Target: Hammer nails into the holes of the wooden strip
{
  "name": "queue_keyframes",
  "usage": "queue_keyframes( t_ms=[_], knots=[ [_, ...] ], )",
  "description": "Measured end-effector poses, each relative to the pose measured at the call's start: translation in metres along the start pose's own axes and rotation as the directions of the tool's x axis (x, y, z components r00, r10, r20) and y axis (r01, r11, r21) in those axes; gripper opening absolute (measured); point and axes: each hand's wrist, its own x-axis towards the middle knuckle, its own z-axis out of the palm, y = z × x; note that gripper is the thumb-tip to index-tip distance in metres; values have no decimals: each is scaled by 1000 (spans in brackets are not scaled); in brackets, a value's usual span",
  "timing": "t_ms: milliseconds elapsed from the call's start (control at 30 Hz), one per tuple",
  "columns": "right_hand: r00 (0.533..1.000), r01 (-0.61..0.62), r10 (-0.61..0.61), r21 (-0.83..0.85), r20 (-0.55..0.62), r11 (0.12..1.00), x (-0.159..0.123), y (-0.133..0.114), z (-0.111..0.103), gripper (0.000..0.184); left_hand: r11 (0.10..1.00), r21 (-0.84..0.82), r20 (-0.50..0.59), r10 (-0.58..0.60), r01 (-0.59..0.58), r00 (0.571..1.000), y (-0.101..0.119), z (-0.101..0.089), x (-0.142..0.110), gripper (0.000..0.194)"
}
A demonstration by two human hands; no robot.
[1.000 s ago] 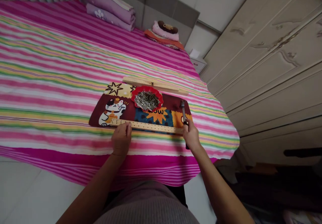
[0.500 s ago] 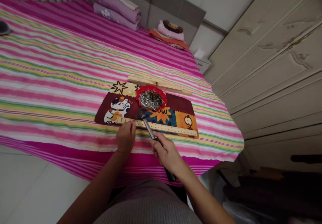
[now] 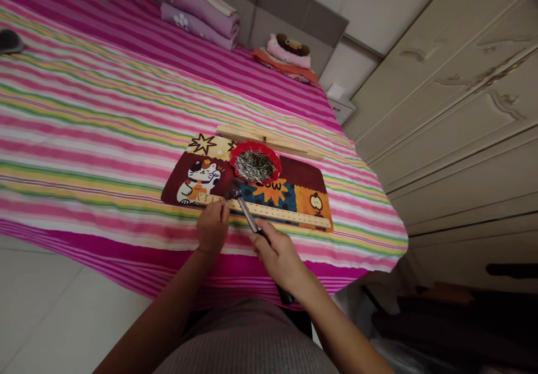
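Note:
My right hand (image 3: 279, 253) is wrapped around the black handle of a hammer (image 3: 247, 213). The hammer's dark head is over a long wooden strip (image 3: 277, 211) with rows of small dark dots or holes. At the strip, close beside the hammer head, the fingertips of my left hand (image 3: 213, 225) are pinched together; what is between them is too small to make out. Several nails (image 3: 205, 198) stick up from the strip's left end. Behind the strip, a red scalloped bowl (image 3: 277, 176) holds a heap of loose nails (image 3: 254, 165).
A patterned mat (image 3: 174, 180) lies beneath the strip and bowl on a striped bed cover (image 3: 105, 138). Another wooden piece (image 3: 290, 148) lies behind the bowl. Folded purple bedding (image 3: 199, 12) and a plush pillow (image 3: 288, 51) are at the far end. Wardrobe doors (image 3: 462, 121) stand on the right.
The view has shifted slightly. Both hands, the hammer and the strip keep nearly the same places relative to each other, with the hammer head still beside my left fingertips.

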Motion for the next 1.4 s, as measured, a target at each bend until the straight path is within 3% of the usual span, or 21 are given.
queue_keyframes(
  t_ms=[133, 300, 500, 733, 900, 1033, 1167, 1300, 1400],
  knots=[
    [995, 78, -83, -91, -56, 993, -1, -3, -2, 33, 1000, -6, -22, 20, -20, 1000, 0, 0, 0, 21],
    [995, 103, -100, -116, 30, 988, 1, 1, 0, 30, 996, 63, -19, 61, -59, 998, -3, 1, -1, 21],
    [987, 123, -133, -108, -89, 986, -3, 1, -10, 30, 991, 86, -47, 109, -104, 993, -3, 0, 0, 22],
    [981, -9, -8, -85, -196, 996, -13, 38, -14, 33, 992, 60, -57, 112, -109, 992, -4, 0, 1, 21],
    [937, -42, -44, -238, -345, 970, -8, 71, -38, 38, 994, 32, -73, 109, -107, 991, -7, 0, 2, 20],
    [877, -135, -108, -454, -469, 881, 13, 95, -77, 39, 992, 21, -82, 124, -123, 989, -7, 0, 2, 20],
    [866, -330, -36, -623, -500, 709, 35, 110, -108, 48, 990, 9, -82, 141, -141, 987, -5, -1, 0, 22],
    [878, -441, 81, -731, -472, 521, 48, 115, -119, 43, 987, -10, -74, 160, -161, 984, -3, -4, -4, 24],
    [883, -459, 122, -780, -453, 426, 51, 117, -120, 43, 988, -10, -35, 155, -155, 987, -2, -6, -7, 27]
  ],
)
